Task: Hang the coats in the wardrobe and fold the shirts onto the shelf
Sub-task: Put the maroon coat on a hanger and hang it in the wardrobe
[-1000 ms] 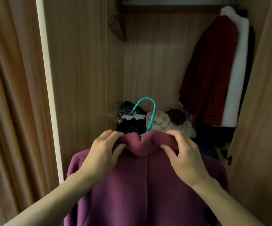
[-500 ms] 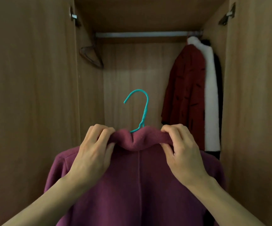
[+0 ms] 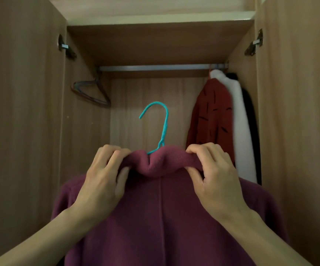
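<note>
A: Wardrobe (image 3: 145,96)?
B: Both doors swung wide, left door (image 3: 20,131) and right door (image 3: 299,131). Rail (image 3: 155,67) runs under the top panel.

A: The coat?
B: Purple coat (image 3: 161,217) held up in front of the opening, back seam toward the camera, below the rail and not on it. Red coat (image 3: 211,116) and white garment (image 3: 241,131) hang at the rail's right end; spare hangers (image 3: 92,93) at the left end.

A: Hands?
B: Both raised, forearms coming up from the lower corners. Left hand (image 3: 101,181) pinches the left side of the folded collar (image 3: 164,162), fingers curled over the top, thumb underneath. Right hand (image 3: 216,181) does the same on the right side. Both closed tight on cloth, backs toward the camera.

A: Hanger?
B: Teal hanger (image 3: 164,123) sits inside the coat. Only the hook shows, rising from the collar between the hands, open end to the left, well short of the rail.

A: Change from half a second back?
B: Grip unchanged. The hook stands nearer the rail than before. View has tipped upward: top panel and both door hinges now show more fully. The clothes heap on the wardrobe floor, seen a second ago, is out of view.
</note>
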`<state>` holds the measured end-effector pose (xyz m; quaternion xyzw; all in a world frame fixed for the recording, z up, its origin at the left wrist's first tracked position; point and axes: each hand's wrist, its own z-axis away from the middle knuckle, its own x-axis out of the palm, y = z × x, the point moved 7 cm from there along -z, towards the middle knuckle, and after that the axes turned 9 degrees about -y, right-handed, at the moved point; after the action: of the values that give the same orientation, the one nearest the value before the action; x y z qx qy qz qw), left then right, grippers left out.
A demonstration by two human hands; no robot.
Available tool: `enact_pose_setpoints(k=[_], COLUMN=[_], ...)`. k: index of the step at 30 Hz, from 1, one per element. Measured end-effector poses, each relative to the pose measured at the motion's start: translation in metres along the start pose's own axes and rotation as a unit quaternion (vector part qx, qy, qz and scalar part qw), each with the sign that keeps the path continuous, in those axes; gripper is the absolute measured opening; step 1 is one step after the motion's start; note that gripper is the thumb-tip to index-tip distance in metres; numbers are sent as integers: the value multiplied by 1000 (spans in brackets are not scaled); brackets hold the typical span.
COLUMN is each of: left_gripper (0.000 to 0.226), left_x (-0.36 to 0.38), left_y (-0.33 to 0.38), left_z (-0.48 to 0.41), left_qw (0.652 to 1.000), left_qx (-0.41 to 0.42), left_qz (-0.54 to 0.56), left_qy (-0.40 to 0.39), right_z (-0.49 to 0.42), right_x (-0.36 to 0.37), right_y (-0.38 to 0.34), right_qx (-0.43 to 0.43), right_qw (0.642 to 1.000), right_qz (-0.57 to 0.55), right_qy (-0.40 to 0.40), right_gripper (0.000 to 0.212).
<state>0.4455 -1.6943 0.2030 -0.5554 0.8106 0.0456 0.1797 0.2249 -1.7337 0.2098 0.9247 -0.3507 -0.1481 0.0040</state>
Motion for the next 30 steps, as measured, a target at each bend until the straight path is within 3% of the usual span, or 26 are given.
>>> enact_pose_setpoints(k=[11,19,30], left_gripper=[28,26,33], left_x=[38,85,113], left_y=[-38,-96,-193], left_z=[-53,-86,-164], left_qw=[998,994,980], left_qx=[28,54,95], left_qz=[-12,1,34], left_qy=[59,95,172], right_z=[-49,-84,-187], right_x=[29,82,151], right_y=[42,67,87], right_qx=[-16,-15,-57], right_qw=[999,998,989], right_qz=[17,52,127], right_qy=[27,12,49], right_gripper=[35,31,25])
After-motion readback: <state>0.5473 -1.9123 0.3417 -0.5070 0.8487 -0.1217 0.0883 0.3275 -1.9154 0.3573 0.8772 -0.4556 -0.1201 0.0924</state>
